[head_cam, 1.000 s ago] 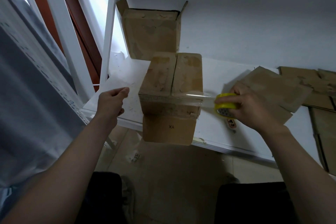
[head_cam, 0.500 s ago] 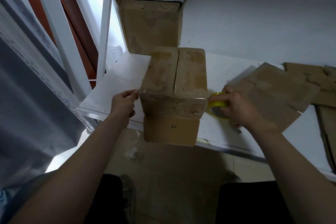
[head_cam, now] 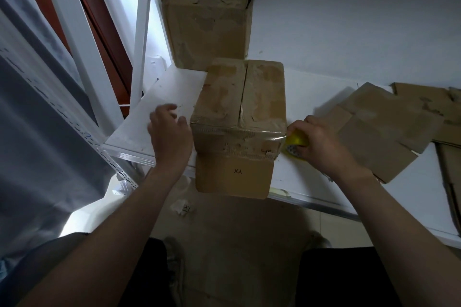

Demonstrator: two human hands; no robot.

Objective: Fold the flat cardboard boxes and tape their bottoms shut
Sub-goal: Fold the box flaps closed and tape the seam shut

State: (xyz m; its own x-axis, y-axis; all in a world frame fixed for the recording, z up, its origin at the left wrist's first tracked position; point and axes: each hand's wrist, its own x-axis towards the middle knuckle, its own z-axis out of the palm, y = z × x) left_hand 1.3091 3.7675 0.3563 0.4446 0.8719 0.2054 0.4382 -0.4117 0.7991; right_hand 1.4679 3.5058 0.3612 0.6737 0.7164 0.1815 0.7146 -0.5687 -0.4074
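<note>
- Right, centre stage: the cardboard box (head_cam: 239, 97) sits bottom-up at the near edge of the white tabletop (head_cam: 154, 107), with one flap (head_cam: 234, 182) marked YX hanging past that edge.
- The left hand (head_cam: 169, 132) is against the box's left wall, fingers loosely spread and gripping nothing. It looks to be pressing the tape end down, though blur hides the contact.
- The right hand (head_cam: 321, 147), just right of the box, is wrapped round the yellow tape roll (head_cam: 296, 138), and a clear tape strip (head_cam: 262, 133) runs taut across the box's near top edge.
- Handling call: it's empty corrugated card, so light and likely to skate when the tape tugs. Brace a wall, not the centre seam, which would probably cave.
- The tape is thin and sticky and will curl on itself, so hold it by the roll and keep tension.
- Behind the box stands a second, open box (head_cam: 207, 30), and flat cardboard sheets (head_cam: 381, 127) lie to its right.
</note>
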